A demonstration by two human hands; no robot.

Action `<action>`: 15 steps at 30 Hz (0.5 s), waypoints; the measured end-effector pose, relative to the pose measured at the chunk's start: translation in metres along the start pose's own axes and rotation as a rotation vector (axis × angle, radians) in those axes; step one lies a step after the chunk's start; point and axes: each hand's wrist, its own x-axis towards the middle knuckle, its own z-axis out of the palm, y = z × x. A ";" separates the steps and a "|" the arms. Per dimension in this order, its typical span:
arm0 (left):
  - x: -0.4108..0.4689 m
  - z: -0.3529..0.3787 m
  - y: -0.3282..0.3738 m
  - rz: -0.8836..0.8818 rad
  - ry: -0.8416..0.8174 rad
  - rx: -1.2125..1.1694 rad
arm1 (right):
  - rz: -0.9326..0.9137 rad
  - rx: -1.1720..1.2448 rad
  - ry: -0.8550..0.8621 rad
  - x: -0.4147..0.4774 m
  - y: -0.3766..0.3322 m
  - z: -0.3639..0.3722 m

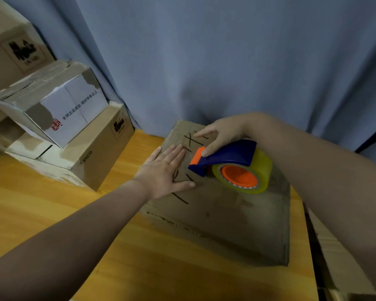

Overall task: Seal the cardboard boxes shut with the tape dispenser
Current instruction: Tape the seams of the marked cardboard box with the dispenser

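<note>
Holding the box (226, 213) on the table (52, 203) with the left hand (167, 170), open and flat on its far-left top. Gripping the dispenser (230, 161) in the right hand (221, 131), roll down on the box's far middle. Best to keep it pressed low and pull straight toward the near edge. Tight back there: curtain (226, 61) just behind the box, stacked boxes (85, 148) to its left.

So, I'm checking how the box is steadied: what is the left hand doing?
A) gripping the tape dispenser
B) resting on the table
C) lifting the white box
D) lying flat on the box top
D: the left hand lies flat, fingers straight, on the box, while the right hand holds the tape dispenser.
</note>
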 end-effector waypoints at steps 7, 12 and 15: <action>0.001 0.002 0.001 0.000 0.007 0.007 | -0.014 -0.499 0.202 -0.038 -0.030 0.048; 0.001 0.001 -0.001 0.003 -0.025 0.003 | -0.051 -0.546 0.397 -0.066 -0.017 0.048; 0.002 0.000 -0.001 0.009 -0.038 0.007 | 0.073 -0.574 0.336 -0.101 0.009 0.050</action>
